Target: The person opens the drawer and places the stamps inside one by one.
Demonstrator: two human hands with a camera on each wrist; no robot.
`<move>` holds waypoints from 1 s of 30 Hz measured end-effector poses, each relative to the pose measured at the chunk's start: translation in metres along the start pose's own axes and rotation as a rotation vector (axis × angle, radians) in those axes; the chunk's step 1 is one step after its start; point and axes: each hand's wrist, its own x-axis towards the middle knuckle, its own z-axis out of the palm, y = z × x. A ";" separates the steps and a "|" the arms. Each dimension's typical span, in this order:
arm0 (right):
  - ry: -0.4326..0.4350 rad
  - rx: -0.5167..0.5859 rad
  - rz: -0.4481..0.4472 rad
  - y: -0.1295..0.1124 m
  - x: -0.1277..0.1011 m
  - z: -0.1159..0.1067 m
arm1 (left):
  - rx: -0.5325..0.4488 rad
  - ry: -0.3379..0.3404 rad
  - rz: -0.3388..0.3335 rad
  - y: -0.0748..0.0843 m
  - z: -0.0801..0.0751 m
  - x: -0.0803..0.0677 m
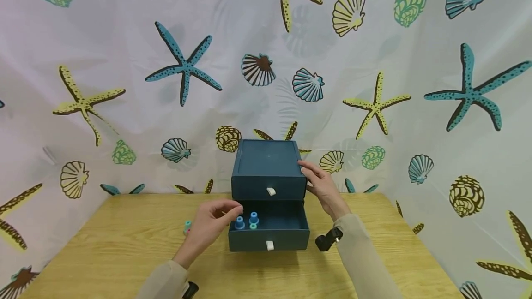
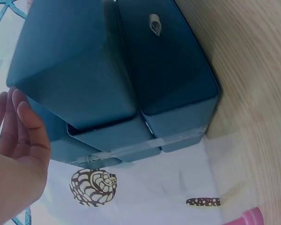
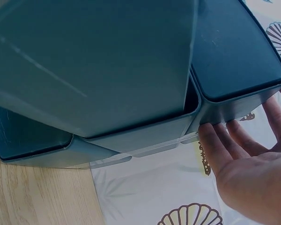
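A dark blue drawer cabinet (image 1: 268, 158) stands on the table, its pulled-out drawer (image 1: 270, 240) facing me. Inside that drawer, toward the left, are two blue stepped pieces (image 1: 254, 218) and a small turquoise ring-like piece (image 1: 253, 226). My left hand (image 1: 209, 223) reaches over the drawer's left edge, fingertips beside the blue pieces. In the left wrist view its loosely bent fingers (image 2: 37, 131) are near the drawer's corner, and nothing shows between them. My right hand (image 1: 324, 188) touches the cabinet's upper right side with fairly straight fingers (image 3: 239, 140).
A teal and pink piece (image 1: 188, 226) lies on the wooden table (image 1: 137, 239), partly behind my left hand. Near the lower edge of the left wrist view is a pink cylindrical piece (image 2: 253, 216). A white sheet (image 1: 266, 100) printed with shells and starfish hangs behind the cabinet.
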 end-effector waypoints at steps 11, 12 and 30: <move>0.003 -0.001 -0.004 0.002 0.000 0.001 | -0.054 -0.036 -0.036 0.008 0.005 -0.006; 0.003 0.003 -0.004 0.003 0.000 0.001 | -0.059 -0.039 -0.034 0.008 0.006 -0.006; 0.002 0.018 0.009 0.002 -0.001 0.000 | 0.009 0.020 0.155 0.019 0.016 -0.018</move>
